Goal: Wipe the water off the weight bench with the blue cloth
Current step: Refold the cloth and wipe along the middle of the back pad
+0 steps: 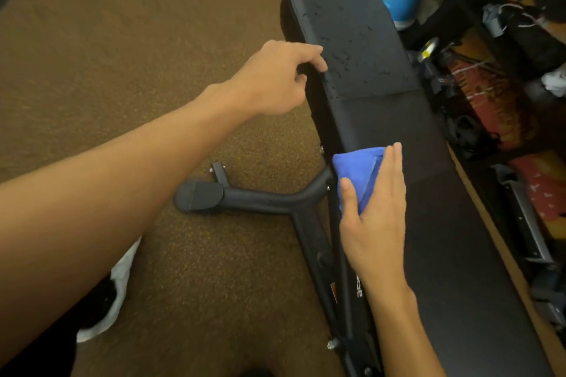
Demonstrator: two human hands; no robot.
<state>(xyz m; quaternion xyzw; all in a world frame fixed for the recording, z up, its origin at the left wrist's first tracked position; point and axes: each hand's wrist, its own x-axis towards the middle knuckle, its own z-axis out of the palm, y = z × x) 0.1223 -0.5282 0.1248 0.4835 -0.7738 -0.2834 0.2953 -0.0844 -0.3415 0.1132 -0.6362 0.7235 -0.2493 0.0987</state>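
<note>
Now blue cloth (356,173) in right hand (378,219)

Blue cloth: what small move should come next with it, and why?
Probably slide the right hand with the blue cloth forward onto the far pad of the weight bench. The visible water drops lie there, beside the left hand holding the edge, and the cloth is short of them.

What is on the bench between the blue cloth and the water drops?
Only bare black bench padding, crossed by one seam. In the head view, that stretch between the blue cloth and the water drops looks dry.
</note>
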